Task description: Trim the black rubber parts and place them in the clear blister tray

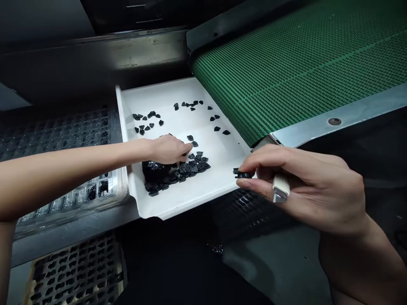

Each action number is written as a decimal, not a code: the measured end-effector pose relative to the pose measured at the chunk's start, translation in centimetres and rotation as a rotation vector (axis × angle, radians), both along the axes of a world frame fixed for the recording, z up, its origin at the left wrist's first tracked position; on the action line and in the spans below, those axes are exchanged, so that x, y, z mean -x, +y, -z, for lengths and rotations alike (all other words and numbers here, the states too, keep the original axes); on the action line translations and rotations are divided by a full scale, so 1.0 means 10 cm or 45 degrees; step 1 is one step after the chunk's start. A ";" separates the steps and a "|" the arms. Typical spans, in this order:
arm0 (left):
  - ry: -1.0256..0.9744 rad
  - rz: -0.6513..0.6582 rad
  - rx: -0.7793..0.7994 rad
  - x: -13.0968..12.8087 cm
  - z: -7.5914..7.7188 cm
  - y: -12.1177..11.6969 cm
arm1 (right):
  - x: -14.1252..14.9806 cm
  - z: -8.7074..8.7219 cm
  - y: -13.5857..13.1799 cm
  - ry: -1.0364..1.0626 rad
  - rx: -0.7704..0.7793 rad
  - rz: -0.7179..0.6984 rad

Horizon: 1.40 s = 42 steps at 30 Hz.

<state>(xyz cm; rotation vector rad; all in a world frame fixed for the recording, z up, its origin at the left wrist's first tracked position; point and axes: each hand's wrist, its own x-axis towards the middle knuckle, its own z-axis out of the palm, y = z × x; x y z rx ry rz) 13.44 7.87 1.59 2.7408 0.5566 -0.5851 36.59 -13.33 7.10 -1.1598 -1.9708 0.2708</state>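
A white tray [165, 203] sits below the end of a green conveyor belt [302, 63], its near lip overhanging dark space. The left hand [168, 148] reaches into the tray, fingertips pinched over a heap of small black parts [178, 169] near the front wall. The right hand [302, 182] hovers beside the tray's right edge, thumb and forefinger gripping 1 black part [242, 173], a white tool [281, 188] tucked in its fingers. Scattered parts leave bare tray floor in the middle.
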 end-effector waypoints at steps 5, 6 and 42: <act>0.052 -0.011 -0.091 -0.03 0.03 0.04 | 0.00 0.01 -0.01 0.039 0.033 0.006; 0.056 -0.021 -0.089 -0.03 0.02 0.04 | 0.01 0.01 0.00 0.048 0.035 -0.002; -1.590 -1.079 1.616 0.69 -0.65 -0.51 | 0.29 -0.18 0.19 -0.074 -0.069 -0.180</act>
